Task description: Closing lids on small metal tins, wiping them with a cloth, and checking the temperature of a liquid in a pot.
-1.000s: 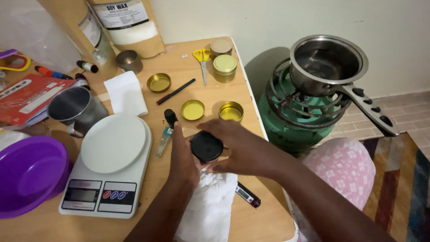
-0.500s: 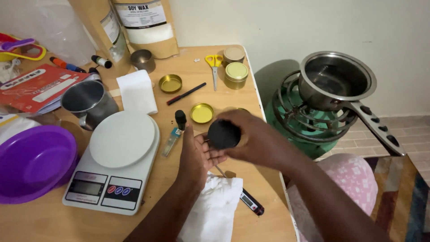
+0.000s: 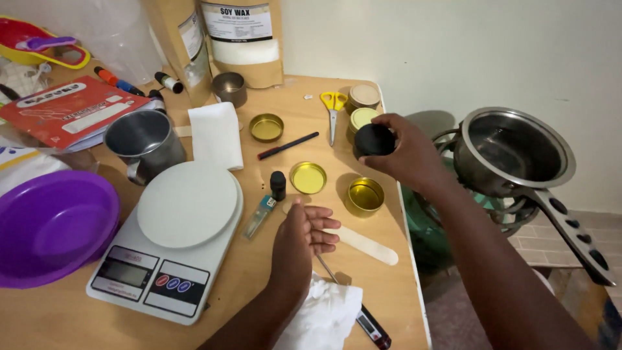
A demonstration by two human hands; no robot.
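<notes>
The right hand (image 3: 405,152) is clamped around a round black tin (image 3: 374,140); the left hand (image 3: 299,241) rests half-open (fingers loosely curled) on a flat wooden stick (image 3: 363,243).

One head-worn view looks steeply down from above the near edge of the wooden tabletop (image 3: 295,97), facing the pale wall behind it. It sits close: both forearms enter from the bottom edge, and the purple bowl (image 3: 52,223) is cut off at the left. The steel pot (image 3: 512,152) lies off the tabletop's right side, and its handle end seems cropped.
</notes>
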